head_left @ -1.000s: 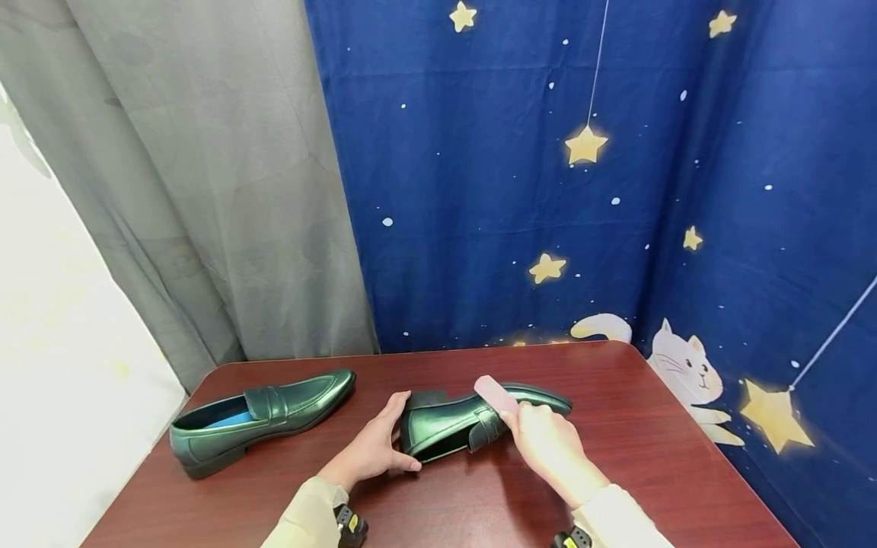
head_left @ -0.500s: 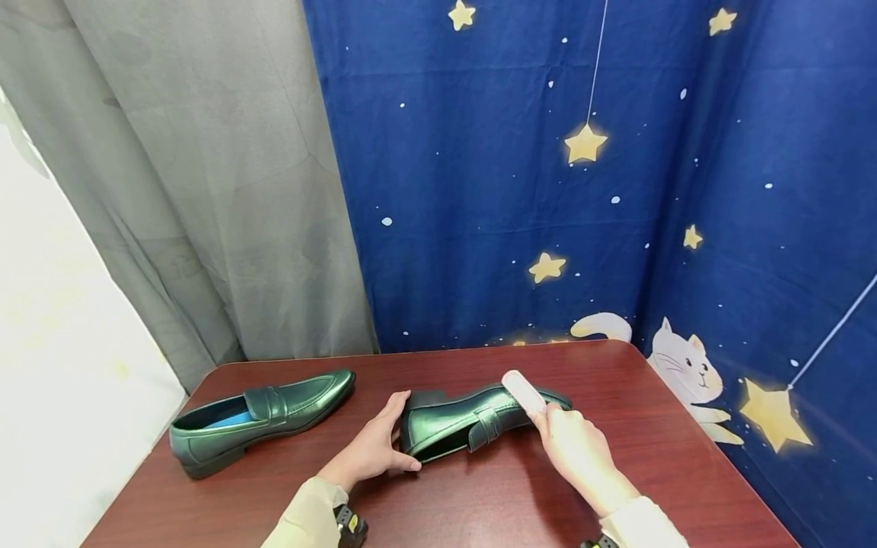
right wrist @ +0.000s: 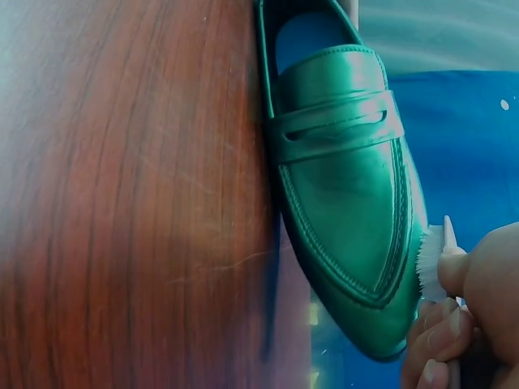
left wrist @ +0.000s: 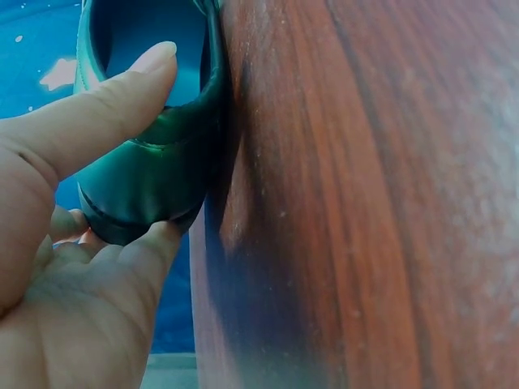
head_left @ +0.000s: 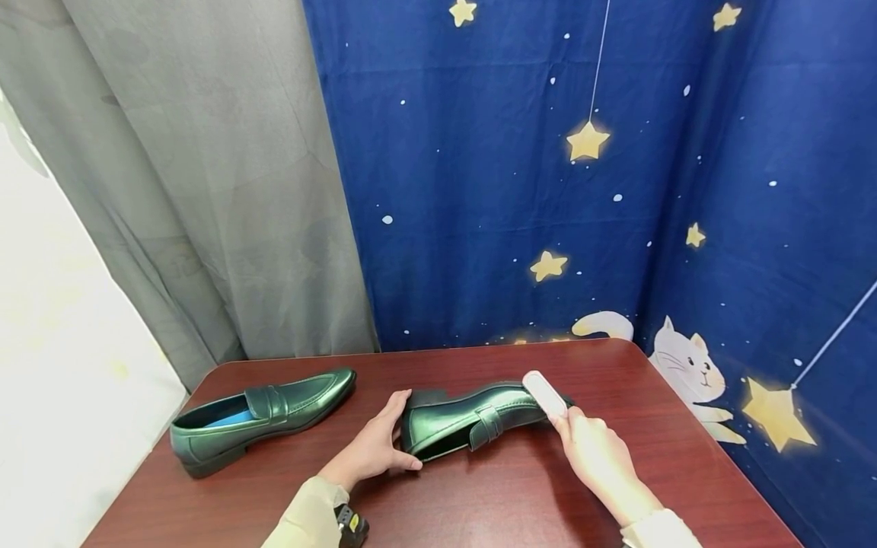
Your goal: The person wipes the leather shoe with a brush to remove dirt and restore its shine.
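A shiny dark green loafer (head_left: 452, 422) lies on its side on the table, its opening toward me and its toe pointing right. My left hand (head_left: 375, 445) grips it by the heel. In the left wrist view the thumb reaches over the back rim of the shoe (left wrist: 146, 182), while the fingers are at the heel's underside. A small brush (head_left: 543, 390) with a pale back is held in my right hand (head_left: 599, 449). Its white bristles (right wrist: 430, 263) meet the side of the loafer near the toe in the right wrist view.
A matching green loafer (head_left: 301, 399) with a blue insole stands upright on the left of the reddish-brown table (head_left: 479, 502). Behind the table hang a grey curtain (head_left: 260, 228) and a blue star-patterned curtain (head_left: 479, 190).
My right hand has moved the brush rightward along the loafer, from near the strap toward the toe. The left hand and both shoes have stayed in place.
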`<state>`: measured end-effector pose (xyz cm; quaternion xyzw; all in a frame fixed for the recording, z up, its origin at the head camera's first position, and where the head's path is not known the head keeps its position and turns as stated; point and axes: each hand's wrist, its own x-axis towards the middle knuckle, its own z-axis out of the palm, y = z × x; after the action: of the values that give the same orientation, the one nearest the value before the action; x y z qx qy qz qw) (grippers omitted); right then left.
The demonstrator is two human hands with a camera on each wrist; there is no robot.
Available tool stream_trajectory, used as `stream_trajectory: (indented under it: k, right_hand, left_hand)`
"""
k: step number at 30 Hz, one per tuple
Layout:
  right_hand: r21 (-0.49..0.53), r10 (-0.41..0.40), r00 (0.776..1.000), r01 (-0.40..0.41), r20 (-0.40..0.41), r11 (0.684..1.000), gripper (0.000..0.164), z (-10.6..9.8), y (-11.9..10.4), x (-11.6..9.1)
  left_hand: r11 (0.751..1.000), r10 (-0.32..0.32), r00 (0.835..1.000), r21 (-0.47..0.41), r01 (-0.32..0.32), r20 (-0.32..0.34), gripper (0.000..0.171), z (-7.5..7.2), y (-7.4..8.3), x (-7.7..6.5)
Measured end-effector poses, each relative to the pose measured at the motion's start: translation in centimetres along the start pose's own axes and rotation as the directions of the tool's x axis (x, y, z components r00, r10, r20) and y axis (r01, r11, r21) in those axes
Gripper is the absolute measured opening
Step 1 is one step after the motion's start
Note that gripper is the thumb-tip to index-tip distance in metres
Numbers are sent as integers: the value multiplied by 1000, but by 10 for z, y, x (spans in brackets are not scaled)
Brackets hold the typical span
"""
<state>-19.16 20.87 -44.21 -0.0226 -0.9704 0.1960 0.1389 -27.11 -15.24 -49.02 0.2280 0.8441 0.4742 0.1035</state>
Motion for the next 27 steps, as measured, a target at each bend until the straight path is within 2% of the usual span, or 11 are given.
stream_trajectory:
  k: [17,27]
  right_hand:
    - [19,43,999,-44,27,999,28,-3,21,-5]
    - [33,60,997,-62,56,998,34,-3,29,-6]
  left_hand:
    - [1000,2,1000,6,-2,-5,126,0,-1,0]
    - [1000,7,1000,4,-7,-8,126,1,1,0]
